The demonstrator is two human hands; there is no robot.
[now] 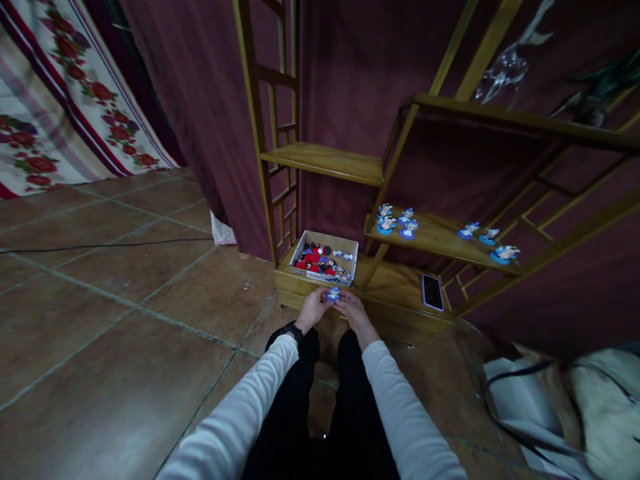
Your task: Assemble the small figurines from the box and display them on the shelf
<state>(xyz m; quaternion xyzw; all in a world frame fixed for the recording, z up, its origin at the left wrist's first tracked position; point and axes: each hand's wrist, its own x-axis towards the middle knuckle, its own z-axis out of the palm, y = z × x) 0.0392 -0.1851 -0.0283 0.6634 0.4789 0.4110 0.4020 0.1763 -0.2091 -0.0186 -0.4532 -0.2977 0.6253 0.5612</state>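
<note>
Between my two hands is a small purple-and-white figurine [333, 294] on a round base. My left hand [314, 308] grips it from the left, fingers closed at its edge. On the other side, my right hand [351, 309] pinches its right edge. Just beyond my hands sits an open cardboard box [327, 238] on the low shelf, holding several red, black and purple figurines [314, 257]. Up on the middle shelf [433, 233] to the right stand several figurines, a group [385, 224] at its left end and another group [504, 253] at its right.
A phone [433, 293] lies on the low shelf at right. The wooden rack's upright [257, 133] and small upper shelf [325, 162] rise above the box. Glass ornament [505, 70] stands higher up. Bags [600, 407] rest on the floor at right; a cable [105, 247] crosses the left tiles.
</note>
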